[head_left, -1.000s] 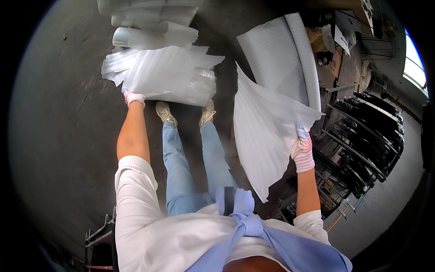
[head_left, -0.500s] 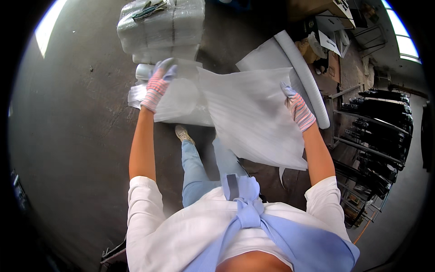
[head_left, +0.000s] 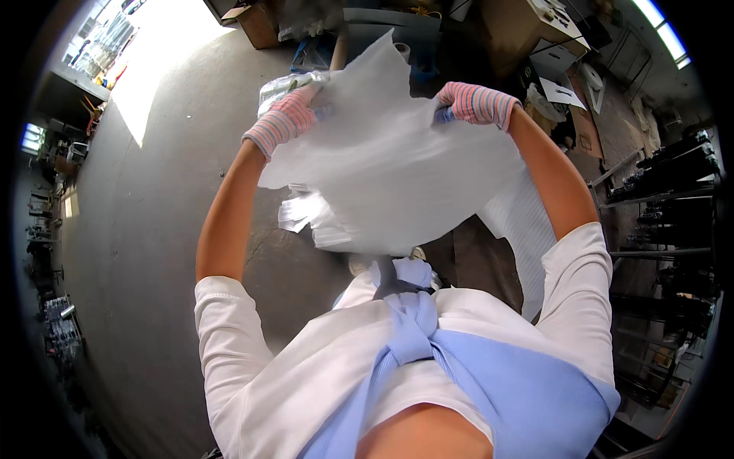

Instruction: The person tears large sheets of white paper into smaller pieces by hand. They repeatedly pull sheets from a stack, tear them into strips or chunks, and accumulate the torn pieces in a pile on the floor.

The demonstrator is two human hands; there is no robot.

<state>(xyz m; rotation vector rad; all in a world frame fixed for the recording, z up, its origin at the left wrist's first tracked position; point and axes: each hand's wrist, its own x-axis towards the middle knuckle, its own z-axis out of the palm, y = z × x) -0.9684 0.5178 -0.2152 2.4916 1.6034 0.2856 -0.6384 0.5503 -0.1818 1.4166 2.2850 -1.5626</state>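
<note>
A white foam sheet [head_left: 397,168] with a ragged edge is stretched out in front of me, raised off the floor. My left hand [head_left: 292,118], in a striped glove, is closed on its upper left edge. On the upper right edge, my right hand [head_left: 480,104], gloved the same way, pinches the sheet. Folded white foam pieces [head_left: 310,214] show below the sheet's left part. A plastic-wrapped bundle [head_left: 279,88] peeks out behind my left hand, mostly hidden. Under my right arm more ribbed white foam [head_left: 527,229] hangs or lies; its far end is covered.
A metal rack with black parts [head_left: 665,183] stands along the right. At the far right are cardboard boxes [head_left: 527,34] and a white panel [head_left: 562,92]. Another carton [head_left: 256,24] stands at the far left, and grey concrete floor [head_left: 168,191] stretches along the left.
My left hand, previously apart from the sheet, has taken hold of its left edge. Both hands have moved up and farther away, lifting and spreading the sheet. My view has shifted too.
</note>
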